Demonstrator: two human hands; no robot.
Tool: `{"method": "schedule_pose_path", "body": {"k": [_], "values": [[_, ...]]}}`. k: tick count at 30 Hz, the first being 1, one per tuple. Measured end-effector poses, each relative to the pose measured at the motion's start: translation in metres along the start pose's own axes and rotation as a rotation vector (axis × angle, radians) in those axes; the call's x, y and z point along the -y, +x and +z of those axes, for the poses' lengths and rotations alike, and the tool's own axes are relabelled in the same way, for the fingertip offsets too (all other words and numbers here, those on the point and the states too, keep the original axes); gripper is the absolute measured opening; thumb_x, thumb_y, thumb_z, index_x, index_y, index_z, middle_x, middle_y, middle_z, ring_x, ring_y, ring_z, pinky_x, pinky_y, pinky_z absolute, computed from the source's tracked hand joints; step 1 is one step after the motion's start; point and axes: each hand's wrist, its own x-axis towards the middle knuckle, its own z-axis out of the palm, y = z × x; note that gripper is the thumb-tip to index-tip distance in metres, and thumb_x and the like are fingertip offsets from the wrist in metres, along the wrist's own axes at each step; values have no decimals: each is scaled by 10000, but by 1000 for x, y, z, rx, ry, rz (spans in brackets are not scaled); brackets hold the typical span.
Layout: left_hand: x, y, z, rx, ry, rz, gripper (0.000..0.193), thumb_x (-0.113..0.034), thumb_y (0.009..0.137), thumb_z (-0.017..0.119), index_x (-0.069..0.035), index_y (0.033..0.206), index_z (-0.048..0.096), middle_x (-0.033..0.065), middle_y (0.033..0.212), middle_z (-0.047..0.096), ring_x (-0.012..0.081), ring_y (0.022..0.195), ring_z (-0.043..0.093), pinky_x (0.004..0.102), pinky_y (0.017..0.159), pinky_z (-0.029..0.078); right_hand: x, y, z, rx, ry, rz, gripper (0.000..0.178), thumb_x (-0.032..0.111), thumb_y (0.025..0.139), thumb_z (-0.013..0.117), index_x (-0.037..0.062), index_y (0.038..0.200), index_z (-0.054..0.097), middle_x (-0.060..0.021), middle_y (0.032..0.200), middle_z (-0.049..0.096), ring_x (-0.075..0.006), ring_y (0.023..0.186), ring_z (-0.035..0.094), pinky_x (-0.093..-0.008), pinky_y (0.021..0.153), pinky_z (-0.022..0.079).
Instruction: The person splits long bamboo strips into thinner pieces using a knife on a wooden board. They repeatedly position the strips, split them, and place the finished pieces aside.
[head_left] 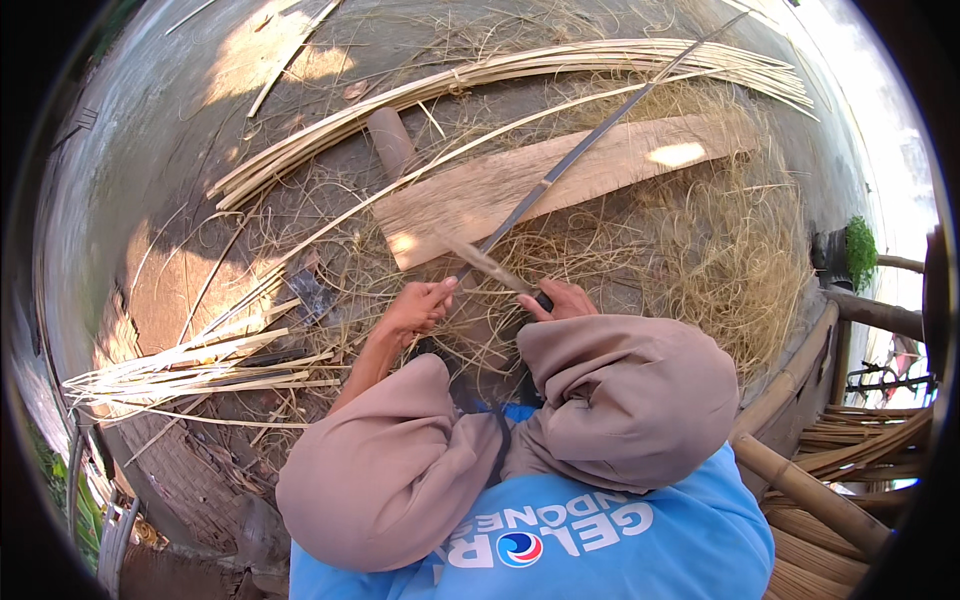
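My left hand is closed, its thumb and fingers pinching the near end of a long dark bamboo strip. The strip slants away to the far right, passing above a flat wooden board. My right hand grips a knife by its dark handle. The motion-blurred blade points to the upper left and crosses the strip close to my left hand; whether it touches the strip I cannot tell. Curly bamboo shavings lie below both hands. Some fingers of the right hand are hidden behind my raised knee.
Beyond the board lies a tied bundle of pale strips, near a round brown piece. More split strips are piled at the left. Bamboo poles form a frame at right, by a potted plant.
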Motion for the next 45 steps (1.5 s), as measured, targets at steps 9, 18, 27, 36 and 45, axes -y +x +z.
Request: {"method": "schedule_pose_path", "body": {"k": [9, 18, 27, 36, 45], "values": [[-21, -20, -21, 174, -122, -163, 452, -506, 1033, 607, -132, 796, 515, -120, 557, 310, 8, 426, 210, 211, 385, 153, -14, 28, -20, -117, -27, 117, 526, 506, 978, 667, 17, 810, 573, -194, 657, 568, -347, 622, 570, -463, 597, 443], [45, -90, -85, 161, -140, -329, 484, -501, 1040, 595, -107, 765, 540, -94, 551, 347, 31, 442, 249, 240, 401, 191, -29, 42, -37, -71, -108, -66, 608, 564, 1002, 589, 21, 732, 546, -176, 593, 552, -338, 560, 558, -468, 578, 446], [90, -154, -104, -67, 151, -168, 488, -477, 1048, 581, -83, 763, 543, -19, 519, 426, 129, 416, 364, 305, 415, 283, -144, 109, -148, -503, 115, 588, 747, 638, 1010, 494, -50, 734, 588, -170, 603, 594, -275, 548, 663, -443, 570, 521], [67, -39, 10, -901, 1056, 486, 447, -511, 1050, 510, -127, 858, 635, 161, 661, 625, 407, 576, 575, 485, 535, 436, 8, 23, -32, 67, -94, 29, 564, 556, 995, 598, 24, 809, 610, -203, 644, 613, -411, 658, 648, -503, 632, 494], [56, -29, 0, -884, 1249, 497, 402, -465, 1078, 503, -123, 904, 624, 81, 616, 599, 310, 493, 551, 418, 477, 422, -29, -4, -44, 76, -236, -90, 599, 618, 988, 566, 42, 830, 606, -223, 730, 657, -384, 739, 684, -511, 692, 515]]}}
